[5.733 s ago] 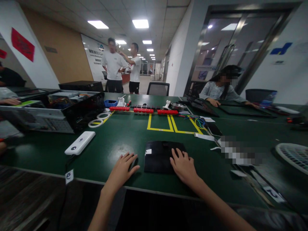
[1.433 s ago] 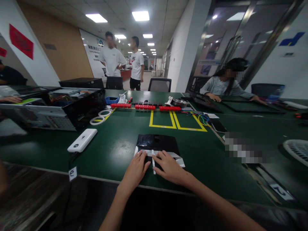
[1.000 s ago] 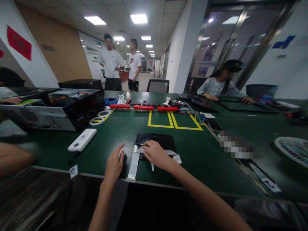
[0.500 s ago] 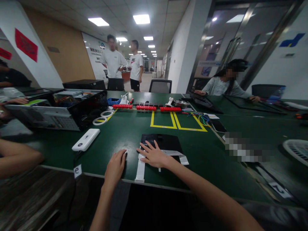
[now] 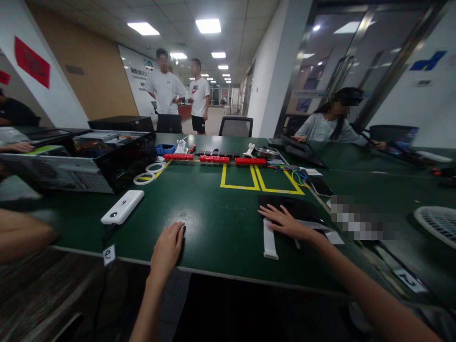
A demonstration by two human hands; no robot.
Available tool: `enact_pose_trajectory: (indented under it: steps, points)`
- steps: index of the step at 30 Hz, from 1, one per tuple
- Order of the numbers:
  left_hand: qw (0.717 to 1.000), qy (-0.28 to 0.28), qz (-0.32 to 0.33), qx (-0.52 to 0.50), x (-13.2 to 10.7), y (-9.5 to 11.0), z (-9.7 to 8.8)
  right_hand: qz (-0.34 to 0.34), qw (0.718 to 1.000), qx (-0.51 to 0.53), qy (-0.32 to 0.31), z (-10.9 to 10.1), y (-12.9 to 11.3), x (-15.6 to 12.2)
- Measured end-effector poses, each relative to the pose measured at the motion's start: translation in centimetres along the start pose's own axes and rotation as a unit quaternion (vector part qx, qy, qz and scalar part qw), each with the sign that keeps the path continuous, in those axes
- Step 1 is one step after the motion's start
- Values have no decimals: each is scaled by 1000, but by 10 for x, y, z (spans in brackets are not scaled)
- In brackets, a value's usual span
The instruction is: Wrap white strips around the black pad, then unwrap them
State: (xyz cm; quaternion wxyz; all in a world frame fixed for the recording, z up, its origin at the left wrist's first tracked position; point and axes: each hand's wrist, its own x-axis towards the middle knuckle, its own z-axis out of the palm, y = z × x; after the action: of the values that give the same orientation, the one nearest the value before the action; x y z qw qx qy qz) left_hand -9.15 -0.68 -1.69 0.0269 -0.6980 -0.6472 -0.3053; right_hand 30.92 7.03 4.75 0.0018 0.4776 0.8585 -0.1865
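My right hand (image 5: 285, 223) lies flat with fingers spread on a black pouch (image 5: 290, 207) that has white straps (image 5: 270, 238) hanging from it, right of centre on the green table (image 5: 213, 213). My left hand (image 5: 167, 248) rests near the table's front edge, fingers together and bent down onto the bare surface, holding nothing that I can see.
A white power bank (image 5: 122, 207) lies to the left. An open computer case (image 5: 81, 161) stands at the far left, white tape rings (image 5: 144, 178) beside it. Yellow taped squares (image 5: 261, 180), red blocks (image 5: 214, 159), coloured wires (image 5: 295, 175). A fan (image 5: 436, 223) at right. People stand and sit beyond.
My right hand has slid the black pouch with its white straps to the right across the table. My left hand has stayed near the front edge.
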Motion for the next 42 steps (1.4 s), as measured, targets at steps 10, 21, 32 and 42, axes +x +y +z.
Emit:
enact_pose_trajectory:
  steps: [10, 21, 32, 42]
  points:
    - [1000, -4, -3, 2, 0, 1, 0, 34, 985, 136, 98, -10, 63, -31]
    - [1000, -6, 0, -5, 0, 1, -1, 308, 902, -2, 303, -30, 107, -74]
    - [1000, -9, 4, -11, 0, 2, -2, 341, 908, -94, 225, -19, 105, -77]
    - [1000, -9, -2, -1, 0, 5, -5, 330, 894, -137, 271, -33, 111, -103]
